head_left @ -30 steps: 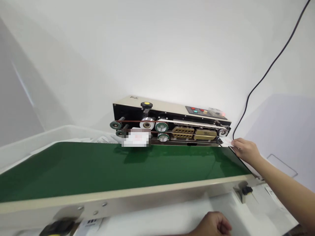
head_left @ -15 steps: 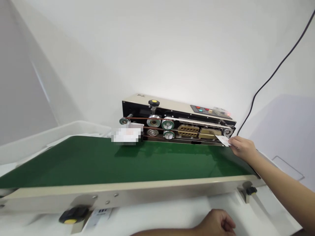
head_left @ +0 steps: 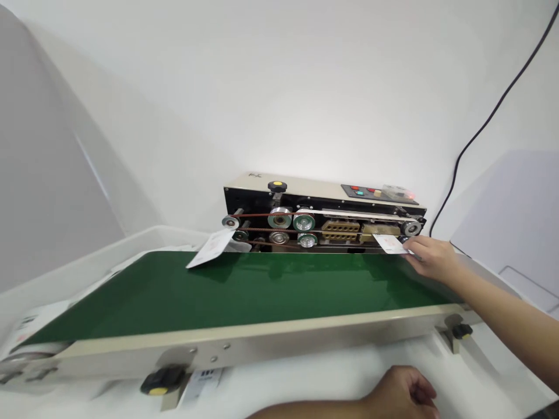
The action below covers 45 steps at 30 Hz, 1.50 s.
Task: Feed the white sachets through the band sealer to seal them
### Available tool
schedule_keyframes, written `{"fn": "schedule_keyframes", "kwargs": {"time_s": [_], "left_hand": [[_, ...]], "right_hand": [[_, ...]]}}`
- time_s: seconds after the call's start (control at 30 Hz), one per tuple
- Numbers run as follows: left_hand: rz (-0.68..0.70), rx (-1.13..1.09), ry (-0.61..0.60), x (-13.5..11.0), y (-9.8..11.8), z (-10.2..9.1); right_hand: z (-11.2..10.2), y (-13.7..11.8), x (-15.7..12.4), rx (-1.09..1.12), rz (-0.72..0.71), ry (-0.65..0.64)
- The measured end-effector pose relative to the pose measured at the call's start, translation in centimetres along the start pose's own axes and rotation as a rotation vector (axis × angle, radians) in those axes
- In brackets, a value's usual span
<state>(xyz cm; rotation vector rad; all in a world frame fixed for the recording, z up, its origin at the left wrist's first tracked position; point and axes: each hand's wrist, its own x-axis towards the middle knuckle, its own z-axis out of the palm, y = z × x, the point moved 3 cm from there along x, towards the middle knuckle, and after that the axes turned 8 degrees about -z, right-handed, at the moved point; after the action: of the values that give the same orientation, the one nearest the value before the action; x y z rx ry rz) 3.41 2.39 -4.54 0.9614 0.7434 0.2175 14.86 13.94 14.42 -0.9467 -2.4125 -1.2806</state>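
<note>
My right hand (head_left: 430, 257) pinches the right end of a small white printed packet (head_left: 388, 244). The packet's upper left edge is at the brass blocks of a band sealing machine (head_left: 283, 184), near its right-hand wheel. Low in the view, my left hand (head_left: 404, 391) rests in front of the conveyor with its fingers curled in; nothing shows in it. Another white packet (head_left: 210, 247) leans at the machine's left end, its lower corner over the green conveyor belt (head_left: 262, 291).
Black knobs with yellow caps, one at the front left (head_left: 162, 381), stick out below the conveyor's frame. More printed packets (head_left: 39, 320) lie past the belt's left end, in a white tray (head_left: 144, 240). A black cable (head_left: 484, 119) runs down the wall at right.
The packet in my right hand has moved left along the machine. At the left end, the other packet now hangs slanted toward the belt. The camera view has shifted slightly.
</note>
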Motion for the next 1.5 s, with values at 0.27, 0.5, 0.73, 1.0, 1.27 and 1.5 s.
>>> {"fn": "schedule_keyframes", "kwargs": {"time_s": [0.27,0.5,0.73,1.0,1.27,1.5], "left_hand": [[-0.017,-0.076,-0.012,0.1,-0.2,0.4],[-0.037,-0.137,-0.032,0.0,-0.4,0.4],[-0.039,-0.180,-0.022,-0.3,0.0,0.4],[0.035,-0.172,-0.040,-2.4,1.1,0.3],[0.012,-0.094,-0.052,-2.4,1.0,-0.3],[0.030,-0.141,-0.017,-2.1,0.6,-0.2]], "right_hand": [[-2.7,0.5,-1.5,0.011,0.106,0.076],[-5.7,5.2,-10.0,-0.159,0.549,0.161],[-2.8,14.0,-27.0,-0.037,1.220,-0.085],[-2.1,11.0,-28.9,0.235,1.173,-0.777],[2.5,10.0,-32.4,0.333,1.175,-0.924],[6.6,10.9,-30.5,0.370,1.015,-0.822]]}}
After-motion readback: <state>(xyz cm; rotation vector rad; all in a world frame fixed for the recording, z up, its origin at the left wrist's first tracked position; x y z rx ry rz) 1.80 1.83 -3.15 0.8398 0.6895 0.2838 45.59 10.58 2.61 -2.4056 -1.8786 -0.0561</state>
